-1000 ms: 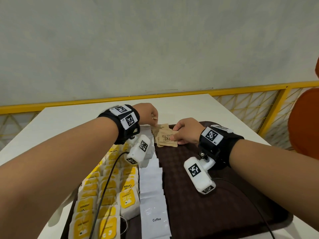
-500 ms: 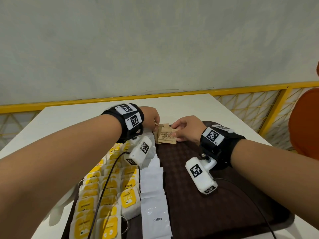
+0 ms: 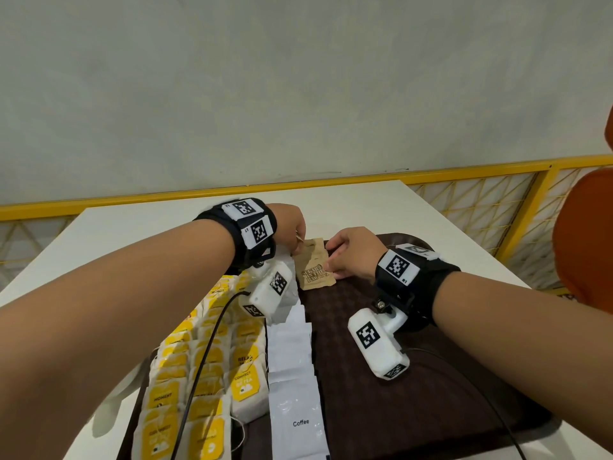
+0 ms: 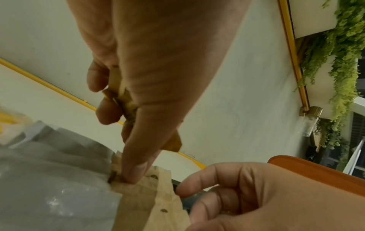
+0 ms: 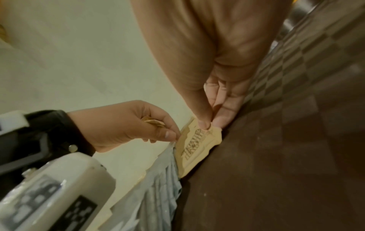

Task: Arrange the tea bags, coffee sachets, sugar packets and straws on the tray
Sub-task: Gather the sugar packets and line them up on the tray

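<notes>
Left wrist view is showing the left hand [image 4: 150, 65] with its curled fingers [image 4: 98, 78] gripping a small bundle of brown sugar packets [image 4: 122, 96], while its thumb tip is pressing down on the near left corner of the sugar packet [image 4: 158, 200] lying on the tray. In the right wrist view the right hand [image 5: 213, 65] is pinching the right edge of that same packet [image 5: 195, 148] between thumb and fingers [image 5: 223, 115], so both hands are holding it flat at the far end of the brown woven tray [image 3: 414, 393]. Just beside the left thumb, towards the person, a row of white coffee sachets [image 3: 295, 376] is running in overlapping steps, the nearest one printed "Coffee"; the packet is overlapping the far end of this row. Further left of the sachets, yellow-labelled tea bags [image 3: 212, 370] are lying in overlapping rows. The tray is sitting on a white table [image 3: 381, 207], and beyond the right hand an orange chair [image 3: 583, 234] is standing near a yellow railing [image 3: 464, 164].
</notes>
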Tool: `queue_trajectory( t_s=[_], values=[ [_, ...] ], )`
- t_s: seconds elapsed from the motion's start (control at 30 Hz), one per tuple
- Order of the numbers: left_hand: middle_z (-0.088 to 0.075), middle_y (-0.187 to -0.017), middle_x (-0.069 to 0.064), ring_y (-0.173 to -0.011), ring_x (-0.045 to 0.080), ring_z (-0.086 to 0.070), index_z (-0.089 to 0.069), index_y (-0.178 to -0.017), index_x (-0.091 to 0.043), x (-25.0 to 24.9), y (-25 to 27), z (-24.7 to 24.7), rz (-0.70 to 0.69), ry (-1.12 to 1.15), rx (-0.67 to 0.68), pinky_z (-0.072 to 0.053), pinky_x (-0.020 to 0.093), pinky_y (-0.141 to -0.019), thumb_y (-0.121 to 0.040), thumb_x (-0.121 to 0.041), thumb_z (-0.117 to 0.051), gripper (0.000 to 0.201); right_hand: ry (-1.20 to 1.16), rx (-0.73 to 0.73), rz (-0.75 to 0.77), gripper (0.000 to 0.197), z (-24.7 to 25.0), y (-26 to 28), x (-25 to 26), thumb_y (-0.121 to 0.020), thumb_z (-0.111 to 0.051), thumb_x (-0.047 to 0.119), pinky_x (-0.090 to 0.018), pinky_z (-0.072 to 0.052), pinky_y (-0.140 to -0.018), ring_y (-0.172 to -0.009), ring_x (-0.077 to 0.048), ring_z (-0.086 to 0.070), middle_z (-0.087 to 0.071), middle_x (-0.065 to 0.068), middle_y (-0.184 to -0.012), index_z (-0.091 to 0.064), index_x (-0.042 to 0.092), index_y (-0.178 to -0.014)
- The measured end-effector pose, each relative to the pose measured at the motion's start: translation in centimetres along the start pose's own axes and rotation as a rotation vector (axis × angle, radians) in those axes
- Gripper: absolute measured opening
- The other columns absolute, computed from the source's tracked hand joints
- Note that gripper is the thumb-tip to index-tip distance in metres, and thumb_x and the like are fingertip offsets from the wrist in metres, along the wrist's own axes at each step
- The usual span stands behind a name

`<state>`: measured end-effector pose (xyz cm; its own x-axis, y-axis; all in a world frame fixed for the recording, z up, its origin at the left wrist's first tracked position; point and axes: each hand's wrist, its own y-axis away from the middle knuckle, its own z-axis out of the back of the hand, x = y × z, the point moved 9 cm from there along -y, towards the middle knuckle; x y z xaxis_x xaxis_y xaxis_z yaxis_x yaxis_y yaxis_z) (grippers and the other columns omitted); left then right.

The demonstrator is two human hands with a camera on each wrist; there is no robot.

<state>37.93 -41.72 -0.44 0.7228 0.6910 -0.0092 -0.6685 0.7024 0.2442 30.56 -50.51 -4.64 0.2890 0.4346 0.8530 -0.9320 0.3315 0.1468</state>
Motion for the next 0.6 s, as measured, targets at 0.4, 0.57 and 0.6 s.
queue_trajectory(
  t_s=[0.4, 0.57, 0.6],
  values=[
    [-0.062, -0.1, -0.006, -0.094, 0.013, -0.053, -0.071, -0.102, -0.018, 3.8, 3.2, 3.0, 0.037, 0.24, -0.157, -0.042, 0.027, -0.083, -0.091, -0.027, -0.061, 0.017, 0.09, -0.048, 0.014, 0.027, 0.2, 0.6, 0.4, -0.075, -0.078, 0.002, -0.042, -0.059, -0.079, -0.083, -0.031, -0.071, -0.062, -0.006, -0.08, -0.056, 0.016, -0.083],
    [-0.061, -0.1, -0.008, -0.093, 0.011, -0.052, -0.071, -0.102, -0.017, 4.4, 3.7, 2.1, 0.071, 0.243, -0.149, -0.038, 0.025, -0.08, -0.091, -0.025, -0.06, 0.017, 0.114, -0.068, 0.006, 0.025, 0.0, 0.6, 0.6, -0.077, -0.074, -0.003, -0.043, -0.058, -0.083, -0.088, -0.033, -0.071, -0.064, -0.007, -0.079, -0.059, 0.016, -0.075],
    [-0.061, -0.099, -0.008, -0.092, 0.01, -0.052, -0.071, -0.101, -0.017, 4.3, 3.7, 1.9, 0.071, 0.239, -0.145, -0.038, 0.024, -0.079, -0.091, -0.025, -0.06, 0.017, 0.12, -0.059, 0.009, 0.023, -0.2, 0.6, 0.7, -0.078, -0.073, -0.004, -0.043, -0.058, -0.083, -0.089, -0.033, -0.07, -0.063, -0.004, -0.076, -0.06, 0.015, -0.076]
  ],
)
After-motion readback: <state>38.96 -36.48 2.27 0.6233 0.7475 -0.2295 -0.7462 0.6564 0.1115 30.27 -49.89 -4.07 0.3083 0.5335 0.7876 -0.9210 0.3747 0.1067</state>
